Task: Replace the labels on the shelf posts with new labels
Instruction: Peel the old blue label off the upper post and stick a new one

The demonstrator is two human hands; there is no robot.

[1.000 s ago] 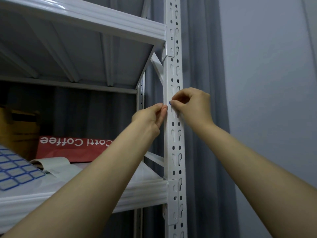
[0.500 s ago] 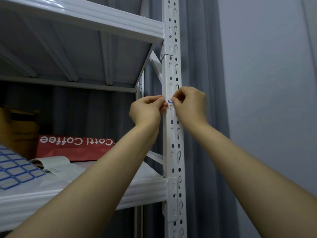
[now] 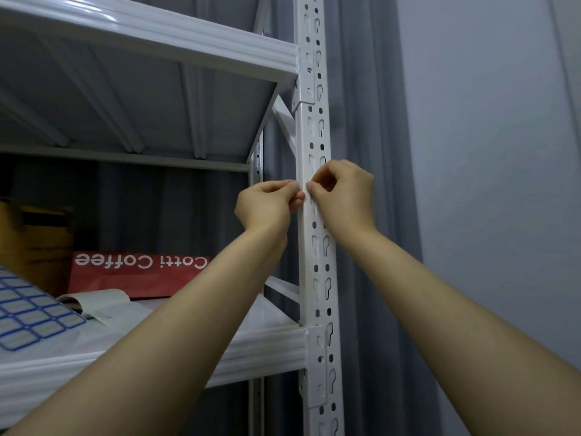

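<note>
The white slotted shelf post (image 3: 318,265) stands upright in the centre. Both hands are raised to it at the same height, with their fingertips meeting on its front left edge. My left hand (image 3: 267,206) comes from the left with curled fingers, its thumb and forefinger pinched at the post's edge. My right hand (image 3: 345,196) lies over the post's face, its fingers curled and also pinching there. The small label between them is hidden under the fingertips. A sheet of blue-bordered labels (image 3: 28,313) lies on the lower shelf at the far left.
The white lower shelf (image 3: 267,344) also carries a red Cotti Coffee bag (image 3: 135,272), an open booklet (image 3: 103,302) and a cardboard box (image 3: 34,240). An upper shelf (image 3: 188,36) spans overhead. Grey curtain (image 3: 371,121) and a wall are to the right.
My left hand has risen and curled its fingers in to meet the right fingertips at the post. The blue label edge seen between them earlier is now covered.
</note>
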